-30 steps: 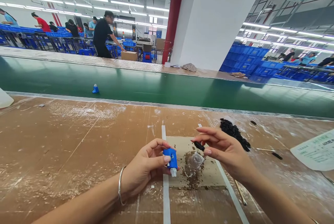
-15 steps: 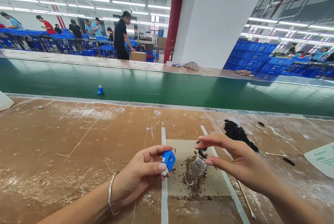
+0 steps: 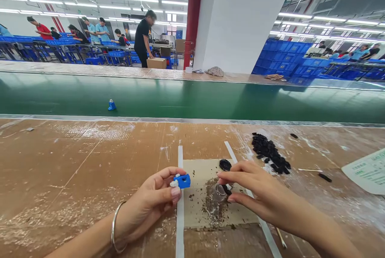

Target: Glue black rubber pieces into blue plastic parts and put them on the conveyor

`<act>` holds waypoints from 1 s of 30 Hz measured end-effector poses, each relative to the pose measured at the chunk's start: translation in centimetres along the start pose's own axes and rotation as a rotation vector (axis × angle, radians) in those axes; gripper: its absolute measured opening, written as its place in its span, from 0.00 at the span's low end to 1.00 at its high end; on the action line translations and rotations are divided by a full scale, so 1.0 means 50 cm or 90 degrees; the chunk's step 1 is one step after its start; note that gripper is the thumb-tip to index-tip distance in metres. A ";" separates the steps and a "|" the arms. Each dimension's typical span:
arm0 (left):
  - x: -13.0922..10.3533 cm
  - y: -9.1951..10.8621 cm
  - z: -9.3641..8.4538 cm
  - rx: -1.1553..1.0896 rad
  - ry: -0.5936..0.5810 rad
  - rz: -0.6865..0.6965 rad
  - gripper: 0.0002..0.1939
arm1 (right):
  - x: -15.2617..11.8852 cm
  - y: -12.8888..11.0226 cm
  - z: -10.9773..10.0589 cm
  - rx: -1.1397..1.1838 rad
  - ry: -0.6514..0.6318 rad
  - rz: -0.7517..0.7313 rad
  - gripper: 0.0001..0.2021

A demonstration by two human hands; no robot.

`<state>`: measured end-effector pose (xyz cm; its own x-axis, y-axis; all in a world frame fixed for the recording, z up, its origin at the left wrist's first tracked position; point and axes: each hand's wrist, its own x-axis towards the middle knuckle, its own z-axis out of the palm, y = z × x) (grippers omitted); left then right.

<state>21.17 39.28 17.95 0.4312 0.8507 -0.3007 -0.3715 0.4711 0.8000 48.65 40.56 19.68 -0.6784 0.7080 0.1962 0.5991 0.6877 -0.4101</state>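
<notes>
L hand [image 3: 150, 202] pinches a small blue plastic part [image 3: 182, 180] w/ white tip, held just above the table [image 3: 75, 162]. R hand [image 3: 255, 190] reaches down, fingertips closing on a small black piece [image 3: 226, 189] beside a clear cup [image 3: 217, 193] on the cardboard pad [image 3: 198, 210]. Black disc [image 3: 225, 164] lies just behind; pile of black parts [image 3: 270, 154] to the right. Another blue part [image 3: 111, 105] sits on green conveyor [image 3: 210, 101].

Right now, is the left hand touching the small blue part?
Touching. The head view shows the left hand pinching the blue part between thumb and fingertips, lifted above the table.
</notes>
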 end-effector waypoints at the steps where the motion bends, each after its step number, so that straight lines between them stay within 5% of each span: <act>1: 0.001 -0.002 -0.001 0.007 -0.007 0.005 0.19 | -0.002 0.002 0.002 -0.008 0.001 0.002 0.18; 9: 0.011 -0.020 0.001 0.046 -0.054 0.033 0.19 | -0.001 0.004 0.011 -0.018 0.064 -0.026 0.16; 16: 0.000 -0.036 0.002 0.072 -0.136 0.030 0.20 | 0.046 -0.090 0.013 0.109 0.213 -0.123 0.18; 30: -0.006 -0.040 0.007 0.107 -0.186 0.041 0.21 | 0.069 -0.118 0.038 0.092 0.215 -0.150 0.14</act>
<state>22.07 38.00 16.60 0.6378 0.7631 -0.1040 -0.2752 0.3520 0.8946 41.98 38.63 21.08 -0.5977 0.5636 0.5702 0.3625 0.8243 -0.4348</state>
